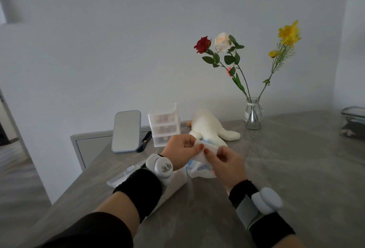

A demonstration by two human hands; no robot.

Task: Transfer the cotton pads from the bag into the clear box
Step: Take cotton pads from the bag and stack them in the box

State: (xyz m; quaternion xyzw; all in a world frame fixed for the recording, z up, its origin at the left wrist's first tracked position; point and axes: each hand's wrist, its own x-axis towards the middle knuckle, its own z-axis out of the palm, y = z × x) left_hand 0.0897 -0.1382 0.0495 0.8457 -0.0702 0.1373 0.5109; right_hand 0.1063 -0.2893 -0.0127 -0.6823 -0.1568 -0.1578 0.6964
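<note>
Progress looked early. A white stack of cotton pads (pixel 210 147) was out of the bag (pixel 201 170) and held in the air above the table (pixel 286 168), but it had not yet reached the clear box (pixel 121 178). The left hand (pixel 181 147) pinched the stack's left end between thumb and fingers. The right hand (pixel 227 164) pinched the right end the same way, so both were grasping the pads.

The crumpled blue-and-white bag lay directly beneath the hands. What I took for the clear box sat low at the table's left edge, mostly hidden behind the left wrist. Whether it already held any pads could not be told, nor whether more remained in the bag.

The stack's long axis seemed to run from one hand to the other, dipping slightly toward the right, with a broad face turned to the camera. Carrying the stack left and setting it into the box was still to do.
</note>
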